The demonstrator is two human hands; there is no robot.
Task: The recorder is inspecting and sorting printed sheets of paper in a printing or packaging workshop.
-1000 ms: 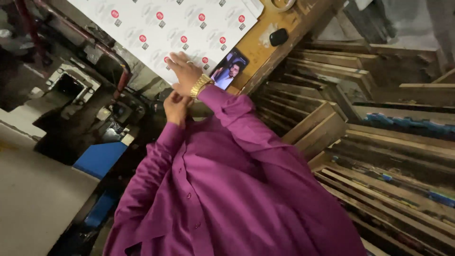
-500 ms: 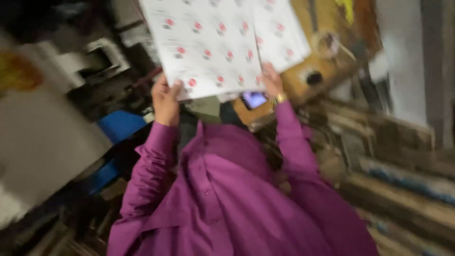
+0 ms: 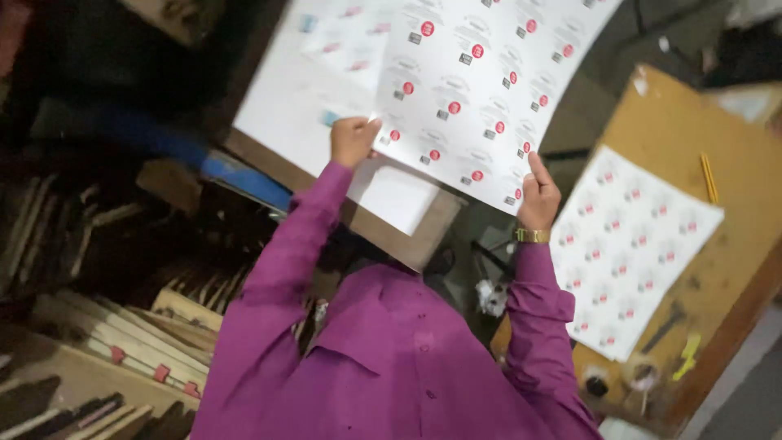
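**Printed sheet held up in both hands**

Half a second ago the sheet was lifted close over the person's chest and everything was blurred; now the view has swung, the arms are stretched out further and the sheet is sharp, spread over a white board.

The left hand pinches the sheet's near edge, fingers closed on the paper. The right hand, with a gold watch at the wrist, grips the sheet's lower corner, thumb lying up along the print. The sheet hangs between the two hands, tilted, its rows of red-dotted labels facing up.

Under the left hand lies the white board, with a cardboard slab below it. To the right of the right hand, a second printed sheet lies flat on the wooden worktop, a yellow pencil beyond it. Left of the left arm, stacked wooden frames stand on edge in a rack.
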